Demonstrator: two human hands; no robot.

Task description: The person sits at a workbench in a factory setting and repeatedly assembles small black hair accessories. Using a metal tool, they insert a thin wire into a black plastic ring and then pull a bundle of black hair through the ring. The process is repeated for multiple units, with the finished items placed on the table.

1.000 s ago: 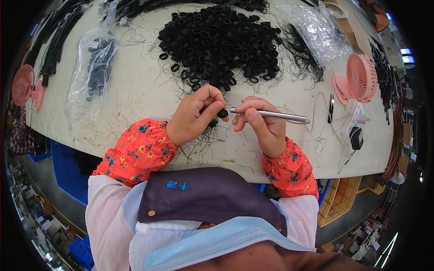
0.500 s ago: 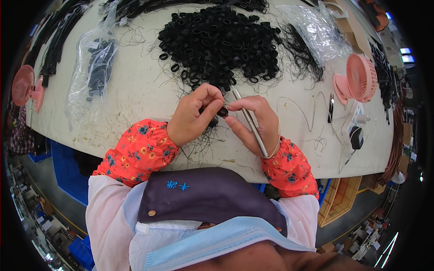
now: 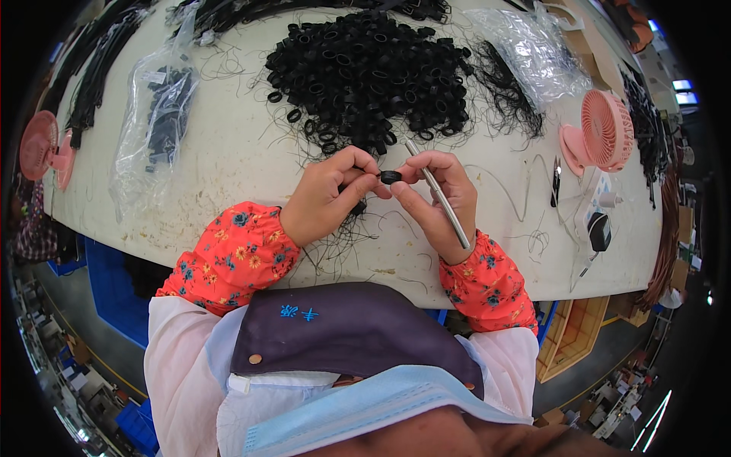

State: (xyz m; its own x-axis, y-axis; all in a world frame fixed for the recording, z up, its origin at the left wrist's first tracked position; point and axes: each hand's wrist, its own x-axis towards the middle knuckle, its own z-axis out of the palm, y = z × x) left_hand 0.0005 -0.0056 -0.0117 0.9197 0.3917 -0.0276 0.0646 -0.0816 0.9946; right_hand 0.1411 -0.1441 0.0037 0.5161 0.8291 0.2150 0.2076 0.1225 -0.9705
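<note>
A small black loop (image 3: 391,177) sits between my two hands, at the near side of a big heap of similar black loops (image 3: 365,72). My left hand (image 3: 335,190) is closed, thumb and index finger pinching at the loop's left edge. With thumb and fingertips, my right hand (image 3: 442,194) grips the loop's right side. A slim silver metal rod (image 3: 438,194) lies across that same hand, tucked between the fingers and pointing up toward the heap. Loose black threads (image 3: 343,247) lie on the table under my hands.
On the white table (image 3: 228,167), a clear plastic bag (image 3: 156,114) with black pieces lies left. Pink fans (image 3: 605,131) stand at both sides. Thread snips (image 3: 557,183) lie on the right. Black straps (image 3: 95,84) are at far left, another plastic bag (image 3: 533,57) at far right.
My right hand has shifted slightly right and turned, tilting the rod further over. The loop has moved a little up and right and now shows more plainly between the fingertips.
</note>
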